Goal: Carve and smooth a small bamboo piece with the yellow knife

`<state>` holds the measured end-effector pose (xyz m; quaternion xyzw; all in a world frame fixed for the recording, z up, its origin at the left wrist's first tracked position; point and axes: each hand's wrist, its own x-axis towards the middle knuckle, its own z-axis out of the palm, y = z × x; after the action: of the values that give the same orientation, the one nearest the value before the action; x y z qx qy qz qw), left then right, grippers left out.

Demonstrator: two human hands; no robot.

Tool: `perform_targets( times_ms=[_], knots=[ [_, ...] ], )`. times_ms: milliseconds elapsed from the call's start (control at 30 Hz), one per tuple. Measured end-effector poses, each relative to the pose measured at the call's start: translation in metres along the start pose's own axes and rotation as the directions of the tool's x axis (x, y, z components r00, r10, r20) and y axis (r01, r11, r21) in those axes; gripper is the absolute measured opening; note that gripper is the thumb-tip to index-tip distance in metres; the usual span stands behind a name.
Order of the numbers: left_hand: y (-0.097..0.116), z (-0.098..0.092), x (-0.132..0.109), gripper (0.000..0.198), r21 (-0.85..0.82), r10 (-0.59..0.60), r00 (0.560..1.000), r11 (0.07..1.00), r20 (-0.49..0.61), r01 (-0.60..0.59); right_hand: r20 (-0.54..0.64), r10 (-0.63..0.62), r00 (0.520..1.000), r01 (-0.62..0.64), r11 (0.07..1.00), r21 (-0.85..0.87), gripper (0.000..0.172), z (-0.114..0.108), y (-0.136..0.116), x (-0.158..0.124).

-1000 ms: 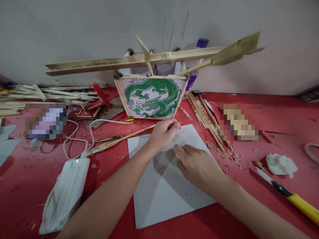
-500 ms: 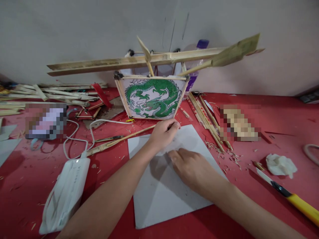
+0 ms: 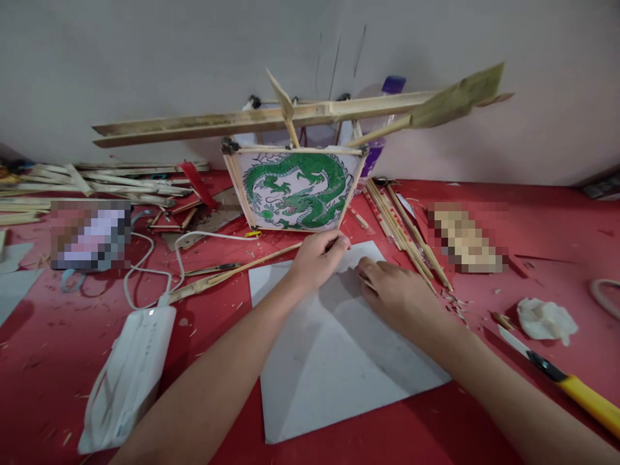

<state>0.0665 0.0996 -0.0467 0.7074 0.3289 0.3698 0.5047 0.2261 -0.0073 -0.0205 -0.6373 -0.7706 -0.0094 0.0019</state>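
A white sheet (image 3: 334, 374) lies on the red table, with faint marks on its surface. My left hand (image 3: 320, 257) is closed at the sheet's far edge, just in front of a stick-framed lantern (image 3: 303, 190) with a green dragon picture. Its fingers are pressed together; what they hold, if anything, is hidden. To its right, my right hand (image 3: 394, 294) is over the sheet with curled, closed fingers, and what is between them is too small to make out. Long split bamboo pieces (image 3: 310, 116) rest across the lantern's top.
On the left are a white power bank (image 3: 130, 381) with a cable, a blurred phone-like object (image 3: 92, 236) and bamboo strips (image 3: 116, 181). On the right are thin sticks (image 3: 402, 229), crumpled tissue (image 3: 546, 320) and a yellow-handled knife (image 3: 588, 400). A purple-capped bottle (image 3: 375, 152) stands behind.
My right hand has moved right and slightly away from me, uncovering more of the sheet. My left hand has stayed nearly in place.
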Motion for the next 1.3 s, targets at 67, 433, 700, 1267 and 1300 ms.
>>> perform_targets(
  times_ms=[67, 433, 700, 1267, 1300],
  knots=[
    [0.0, 0.0, 0.0, 0.028, 0.008, 0.006, 1.0, 1.0, -0.003, -0.006, -0.004, 0.054, 0.999, -0.054, 0.998, -0.022, 0.017, -0.001, 0.007, 0.004],
    [0.002, -0.001, -0.001, 0.026, 0.01, 0.007, 1.0, 1.0, 0.0, -0.007, 0.027, -0.383, 0.923, 0.368, 0.902, 0.228, 0.023, -0.002, -0.053, -0.027],
    [0.003, -0.001, -0.001, 0.027, 0.006, 0.002, 1.0, 1.0, 0.007, -0.002, 0.039, -0.329, 0.944, 0.316, 0.93, 0.189, 0.022, -0.005, -0.041, -0.022],
    [0.001, 0.001, -0.002, 0.02, 0.028, 0.026, 0.999, 0.999, 0.029, -0.027, 0.153, 0.255, 0.955, -0.226, 0.291, 0.93, 0.028, -0.012, 0.016, 0.014],
    [0.001, 0.001, -0.002, 0.019, 0.034, 0.031, 0.999, 0.999, 0.034, -0.032, 0.176, 0.255, 0.951, -0.24, 0.245, 0.939, 0.031, -0.012, 0.016, 0.014]
  ],
)
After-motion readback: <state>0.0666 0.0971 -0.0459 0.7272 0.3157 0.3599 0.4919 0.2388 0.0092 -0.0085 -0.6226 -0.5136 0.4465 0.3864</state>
